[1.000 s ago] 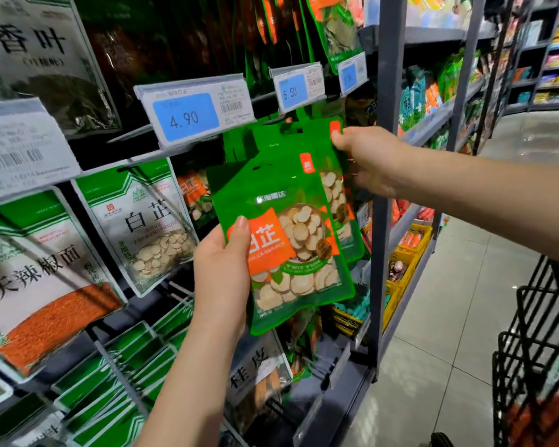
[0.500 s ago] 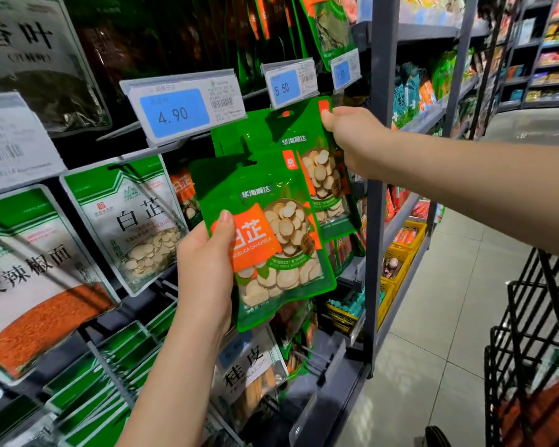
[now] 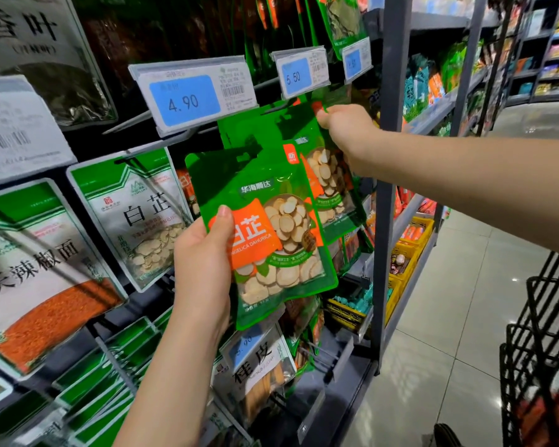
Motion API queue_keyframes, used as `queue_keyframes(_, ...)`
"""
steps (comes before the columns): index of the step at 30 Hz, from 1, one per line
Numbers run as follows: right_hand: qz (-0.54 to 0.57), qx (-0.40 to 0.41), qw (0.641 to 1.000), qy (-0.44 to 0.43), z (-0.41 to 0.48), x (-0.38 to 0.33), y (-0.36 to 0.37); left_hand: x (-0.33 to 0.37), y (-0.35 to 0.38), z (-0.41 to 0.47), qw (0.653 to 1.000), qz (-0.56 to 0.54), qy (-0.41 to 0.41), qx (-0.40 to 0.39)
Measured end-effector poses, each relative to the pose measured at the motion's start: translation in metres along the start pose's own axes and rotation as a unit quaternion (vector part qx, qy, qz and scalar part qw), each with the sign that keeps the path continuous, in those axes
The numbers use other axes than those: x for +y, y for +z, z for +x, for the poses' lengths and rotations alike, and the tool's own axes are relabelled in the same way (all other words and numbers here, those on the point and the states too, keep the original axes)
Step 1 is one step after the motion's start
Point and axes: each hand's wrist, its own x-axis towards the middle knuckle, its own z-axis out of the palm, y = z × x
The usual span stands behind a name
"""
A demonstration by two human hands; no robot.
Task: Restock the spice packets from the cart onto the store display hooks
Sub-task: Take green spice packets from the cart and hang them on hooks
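Plastic glossy, green; left hand [image 3: 204, 262] grips the front packet [image 3: 271, 227]; right hand [image 3: 349, 130] pinches the rear packet [image 3: 326, 185] at its top; polished tile floor [image 3: 449, 317].

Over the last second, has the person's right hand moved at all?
Yes: the right hand edged left, closer to the 5.50 price tag.

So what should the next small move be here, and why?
Probably the right hand eases the rear packet onto the hook under the 5.50 tag. It pinches that packet's top corner right by the hook, while the left hand holds the front packet lower down.
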Motion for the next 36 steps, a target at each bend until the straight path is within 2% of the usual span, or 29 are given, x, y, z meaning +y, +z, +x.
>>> queue_keyframes(13, -0.045, 0.001, 0.999, -0.025, 0.002, -0.008, -0.004, 0.003, 0.001, -0.001, 1.000, 0.020, 0.012, -0.002)
queue_keyframes(19, 0.014, 0.024, 1.000, -0.001, 0.002, -0.007, -0.006, 0.004, 0.000, 0.000, 1.000, 0.021, 0.014, -0.001)
queue_keyframes(23, 0.072, 0.059, 0.994, 0.050, 0.007, -0.007, -0.008, 0.003, 0.000, -0.001, 1.000, 0.022, 0.013, -0.001)
queue_keyframes(29, 0.057, 0.055, 0.996, 0.033, 0.011, -0.004, 0.001, 0.003, 0.001, -0.001, 1.000, 0.024, 0.018, -0.002)
queue_keyframes(33, -0.066, 0.006, 0.998, 0.013, 0.015, -0.002, 0.006, 0.003, 0.002, 0.000, 0.999, 0.021, 0.026, 0.000)
queue_keyframes(35, -0.169, -0.014, 0.985, -0.007, 0.009, -0.002, 0.005, 0.003, 0.003, 0.000, 0.999, 0.022, 0.026, 0.000)
queue_keyframes(36, -0.216, 0.000, 0.976, -0.028, 0.002, -0.002, 0.005, 0.003, 0.003, 0.001, 0.999, 0.023, 0.025, 0.000)
